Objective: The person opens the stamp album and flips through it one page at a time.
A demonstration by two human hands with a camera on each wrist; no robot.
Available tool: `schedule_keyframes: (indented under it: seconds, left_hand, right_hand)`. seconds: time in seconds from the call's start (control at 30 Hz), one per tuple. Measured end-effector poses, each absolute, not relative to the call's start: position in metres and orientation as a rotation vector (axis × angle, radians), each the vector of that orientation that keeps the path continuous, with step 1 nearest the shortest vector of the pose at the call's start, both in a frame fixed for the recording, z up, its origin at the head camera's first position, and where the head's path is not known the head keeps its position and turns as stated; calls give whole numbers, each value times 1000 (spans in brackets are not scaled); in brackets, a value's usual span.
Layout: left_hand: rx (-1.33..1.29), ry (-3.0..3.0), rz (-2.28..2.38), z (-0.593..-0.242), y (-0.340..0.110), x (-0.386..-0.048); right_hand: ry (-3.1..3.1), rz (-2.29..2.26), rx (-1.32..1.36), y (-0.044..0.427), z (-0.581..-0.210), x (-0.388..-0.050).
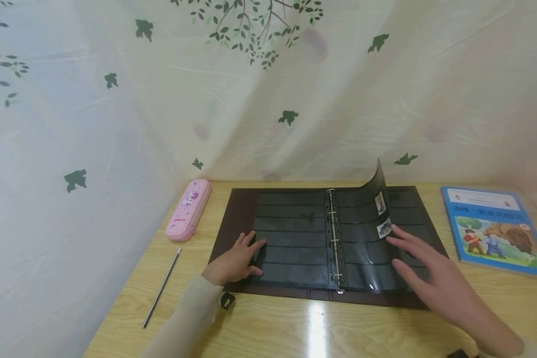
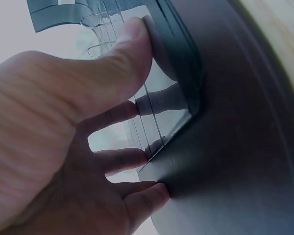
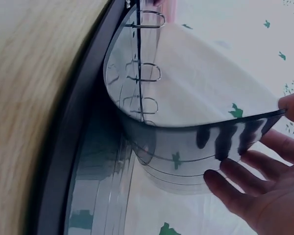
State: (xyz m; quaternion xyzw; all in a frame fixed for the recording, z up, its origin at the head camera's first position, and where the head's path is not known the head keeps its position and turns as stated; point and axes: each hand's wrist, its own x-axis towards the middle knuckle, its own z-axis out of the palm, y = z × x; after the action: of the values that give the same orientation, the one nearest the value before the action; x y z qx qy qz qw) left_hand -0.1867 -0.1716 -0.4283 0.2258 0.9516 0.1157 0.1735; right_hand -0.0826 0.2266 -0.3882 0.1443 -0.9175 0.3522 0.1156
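Currently raised leaf (image 1: 362,251): black pocket page standing curved over the right half of the open stamp album, its inner side held on the metal rings (image 1: 334,243).
Stamps (image 1: 384,228): two, one above the other near the leaf's free edge.
My right hand (image 1: 443,278): open, fingers spread and nearly straight at that free edge, thumb by the leaf's corner.
My left hand (image 1: 234,261): open, fingers spread, resting at the outer edge of the left page (image 1: 291,241), partly over the brown cover.
Stamp album (image 1: 239,209): lying open on the wood-grain table (image 1: 273,328), between my hands, its left page crossed by horizontal pocket strips.
Pencil case (image 1: 189,210): pink, cartoon-printed, left of the album.
Thin rod (image 1: 162,288): silvery, lying slanted nearer me than the pencil case.
Storybook (image 1: 496,233): blue-bordered, two cartoon figures on its cover, right of the album.
Curtain (image 1: 241,114): pale, with green leafy branches, hanging behind everything.
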Motion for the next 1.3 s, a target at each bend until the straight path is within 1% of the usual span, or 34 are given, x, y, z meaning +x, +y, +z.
schedule_keyframes:
  seconds: [0.17,0.4,0.87,1.1,1.3]
  left_hand:
    - [631,2696,326,-428,-171,-186]
    - [634,2698,324,-428,-171,-186]
    - [634,2687,339,-425,-170,-184]
    - [641,2691,344,-427,-171,-186]
    - [660,2697,344,-426,-171,-186]
  right_hand:
    - [-2633,1059,452,222,-383,-84]
    - [-2554,1163,575,216,-372,-87]
    - [-2325,1317,722,196,-353,-103]
    - [-2185,1382,881,185,-356,-112]
    - [-2266,1401,838,182,-363,-114]
